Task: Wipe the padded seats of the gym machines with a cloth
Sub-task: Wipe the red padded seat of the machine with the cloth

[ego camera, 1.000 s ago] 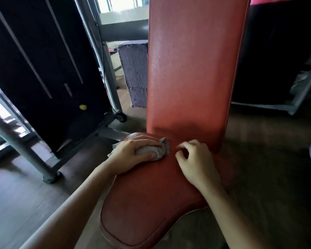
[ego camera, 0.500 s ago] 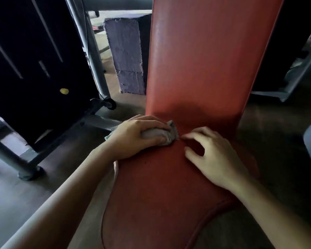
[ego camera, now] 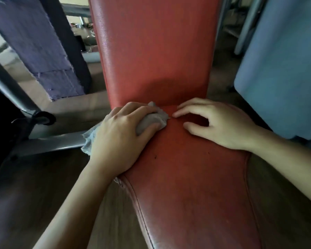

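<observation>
A red padded seat (ego camera: 196, 186) runs from the bottom of the view up to a red upright backrest (ego camera: 156, 49). My left hand (ego camera: 118, 137) grips a bunched grey cloth (ego camera: 151, 120) and presses it on the seat's rear left corner, just below the backrest. A loose end of the cloth hangs out past my wrist over the seat's left edge. My right hand (ego camera: 217, 124) rests on the rear of the seat, beside the cloth, with fingers spread and lightly bent, holding nothing.
A grey metal machine frame (ego camera: 48, 141) with a black part lies low on the left. A purple padded block (ego camera: 41, 51) stands behind it. Something pale blue (ego camera: 284, 69) fills the right side. Brown wooden floor (ego camera: 34, 194) surrounds the seat.
The view has moved closer and lower over the seat. My left hand with the cloth stays at the seat's rear corner, and my right hand's fingers have spread out flatter.
</observation>
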A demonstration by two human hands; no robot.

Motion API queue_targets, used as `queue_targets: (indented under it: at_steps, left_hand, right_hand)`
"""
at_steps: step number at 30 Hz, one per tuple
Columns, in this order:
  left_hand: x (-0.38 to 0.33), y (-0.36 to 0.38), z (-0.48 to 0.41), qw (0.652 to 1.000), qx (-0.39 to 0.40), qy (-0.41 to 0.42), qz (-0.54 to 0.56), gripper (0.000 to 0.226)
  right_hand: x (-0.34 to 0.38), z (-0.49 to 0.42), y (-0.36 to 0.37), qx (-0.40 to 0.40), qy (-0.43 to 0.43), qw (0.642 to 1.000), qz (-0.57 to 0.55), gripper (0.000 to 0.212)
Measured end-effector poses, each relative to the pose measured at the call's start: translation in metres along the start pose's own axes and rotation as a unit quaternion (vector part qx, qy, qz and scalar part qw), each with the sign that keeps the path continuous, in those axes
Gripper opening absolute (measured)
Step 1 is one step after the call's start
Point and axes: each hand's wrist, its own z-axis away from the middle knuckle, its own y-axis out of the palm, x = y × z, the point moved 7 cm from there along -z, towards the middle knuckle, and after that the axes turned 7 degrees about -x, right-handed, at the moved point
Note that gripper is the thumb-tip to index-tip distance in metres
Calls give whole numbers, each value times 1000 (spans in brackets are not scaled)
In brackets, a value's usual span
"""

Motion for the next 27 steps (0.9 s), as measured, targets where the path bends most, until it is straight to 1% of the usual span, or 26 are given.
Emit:
queue_targets:
  at_steps: [3, 6, 8, 10, 12, 19, 24, 27]
  left_hand:
    - [3, -3, -2, 1000, 1, -7, 15, 34]
    - [5, -4, -2, 1000, -3, -15, 25, 36]
    - [5, -4, -1, 999, -6, -19, 38, 38]
    - [6, -5, -1, 999, -9, -19, 45, 38]
    - [7, -4, -1, 999, -7, -17, 49, 39]
    - [7, -7, 0, 998, -2, 0, 70, 40]
    - [5, -10, 0, 997, -10, -7, 70, 37]
    - [5, -7, -1, 999, -16, -10, 44, 35]
  right_hand:
    - [6, 4, -3, -24, 29, 999, 13, 28]
    - [16, 18, -3, -62, 74, 995, 32, 29]
    - [27, 35, -1, -69, 119, 990, 14, 36]
    - [41, 53, 4, -53, 162, 985, 7, 45]
    - [53, 67, 7, -50, 183, 982, 13, 49]
    - [72, 80, 6, -96, 215, 972, 24, 44]
    - [69, 85, 3, -126, 231, 965, -15, 35]
    - [64, 87, 4, -135, 229, 963, -34, 33]
